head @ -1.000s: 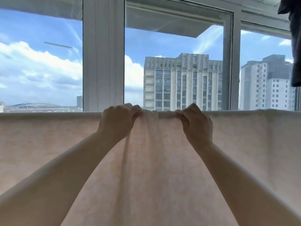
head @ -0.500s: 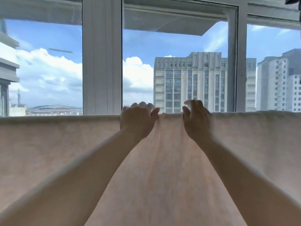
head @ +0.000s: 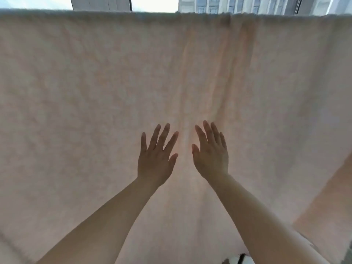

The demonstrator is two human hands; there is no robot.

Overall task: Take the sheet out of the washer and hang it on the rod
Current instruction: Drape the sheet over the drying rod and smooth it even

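Observation:
A pale pink sheet hangs across nearly the whole view, folded over a rod that its top edge hides. Vertical creases run down its middle. My left hand is flat with fingers spread, close against the cloth at mid height. My right hand is beside it, also flat and spread, a narrow strip of creased sheet between the two. Neither hand holds anything. The washer is out of sight.
Above the sheet's top edge show a window frame post and a grey tower block outside. A second layer of the sheet hangs at the lower right.
Both hands have let go of the sheet's top edge and come down to mid height with fingers spread. The view has tilted down, so the sheet now fills it.

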